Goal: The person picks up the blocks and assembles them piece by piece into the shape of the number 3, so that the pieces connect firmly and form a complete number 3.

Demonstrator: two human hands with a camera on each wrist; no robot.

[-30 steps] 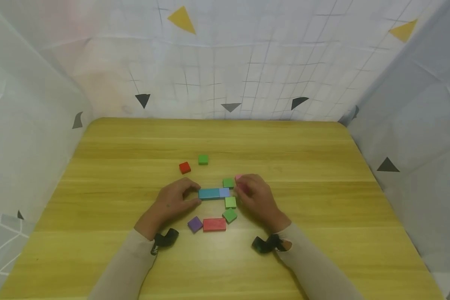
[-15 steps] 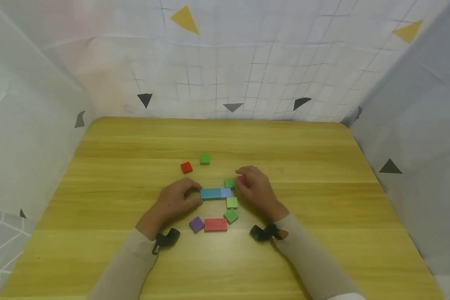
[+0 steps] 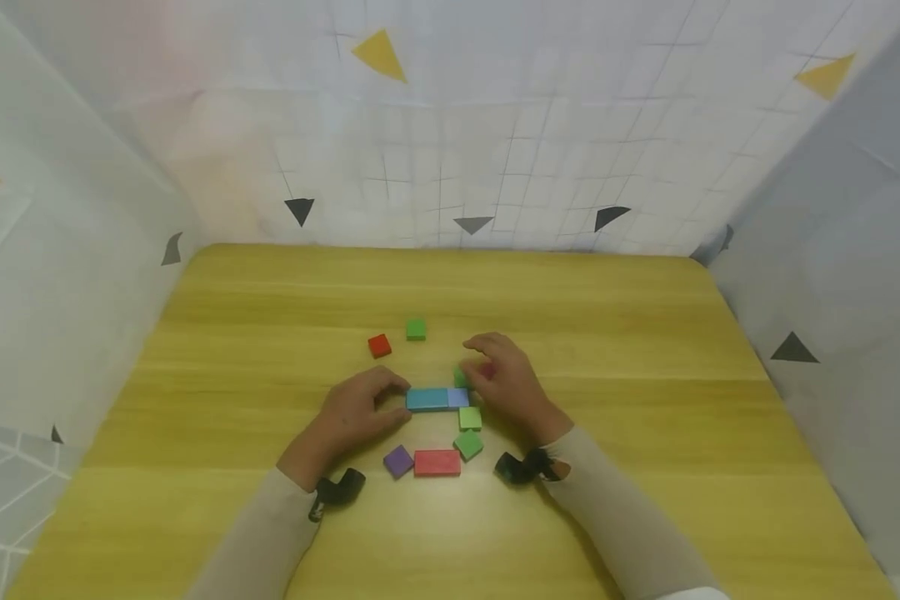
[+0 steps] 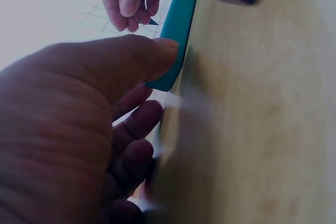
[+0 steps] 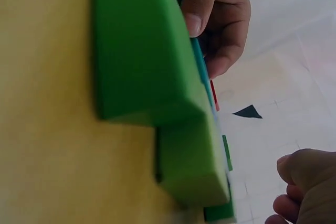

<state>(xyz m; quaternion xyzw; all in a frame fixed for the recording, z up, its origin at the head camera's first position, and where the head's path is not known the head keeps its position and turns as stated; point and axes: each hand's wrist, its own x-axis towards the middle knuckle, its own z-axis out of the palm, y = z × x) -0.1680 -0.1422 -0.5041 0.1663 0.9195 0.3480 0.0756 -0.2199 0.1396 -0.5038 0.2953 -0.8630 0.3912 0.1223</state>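
My left hand [image 3: 356, 410] pinches the left end of a long blue block [image 3: 427, 399] between thumb and index finger; the left wrist view shows its thumb on the blue block [image 4: 178, 27]. A small light-blue block [image 3: 457, 397] meets the long one's right end. My right hand [image 3: 512, 382] hovers with loosely bent fingers over a green block [image 3: 460, 379], partly covering it. A pink block [image 3: 487, 369] shows between its thumb and index finger, mostly hidden. In the right wrist view, this right hand [image 5: 310, 184] shows nothing in its fingertips.
Nearer the body lie a light-green block [image 3: 469, 418], another green block [image 3: 468, 444], a long red block [image 3: 437, 463] and a turned purple block [image 3: 398, 461]. Farther back are a red block [image 3: 379, 346] and a green one [image 3: 416, 330]. White sheets [image 3: 450, 125] surround the wooden table [image 3: 607, 333].
My right hand has shifted from beside the pink block toward the left, its thumb now overlapping the green block. The left hand keeps its place at the blue block.
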